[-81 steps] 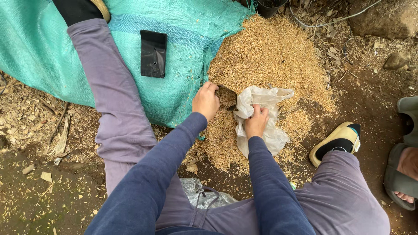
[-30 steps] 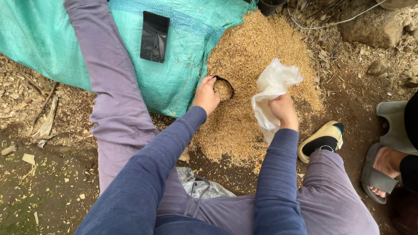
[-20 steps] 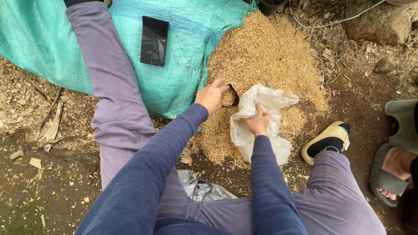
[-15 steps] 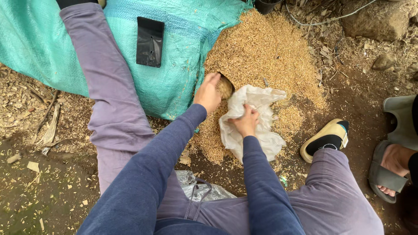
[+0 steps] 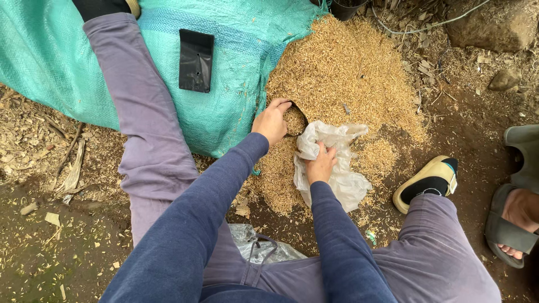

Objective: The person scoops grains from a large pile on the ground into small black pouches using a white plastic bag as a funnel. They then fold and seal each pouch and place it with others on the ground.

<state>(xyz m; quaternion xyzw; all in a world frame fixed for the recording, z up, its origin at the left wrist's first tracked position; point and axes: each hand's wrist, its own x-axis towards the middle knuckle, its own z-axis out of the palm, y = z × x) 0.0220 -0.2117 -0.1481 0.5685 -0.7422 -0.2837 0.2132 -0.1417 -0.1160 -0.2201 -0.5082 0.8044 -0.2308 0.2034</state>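
Observation:
I sit on the ground with my legs spread around a heap of tan husks (image 5: 348, 73). My left hand (image 5: 272, 120) grips a small dark scoop (image 5: 296, 119) full of husks, tipped toward the mouth of a crumpled clear plastic bag (image 5: 337, 168). My right hand (image 5: 321, 164) pinches the bag's near edge and holds its mouth up beside the scoop. The bag lies on the low front of the heap.
A teal woven sack (image 5: 236, 67) lies at the left under my left leg, with a flat black pouch (image 5: 196, 60) on it. Another plastic bag (image 5: 264, 249) sits between my thighs. Someone else's sandalled foot (image 5: 516, 219) is at the right. Rocks and twigs lie beyond.
My right hand lowered the bag from a raised position back onto the heap. My left hand stayed at the heap with the scoop and now tips it at the bag's mouth.

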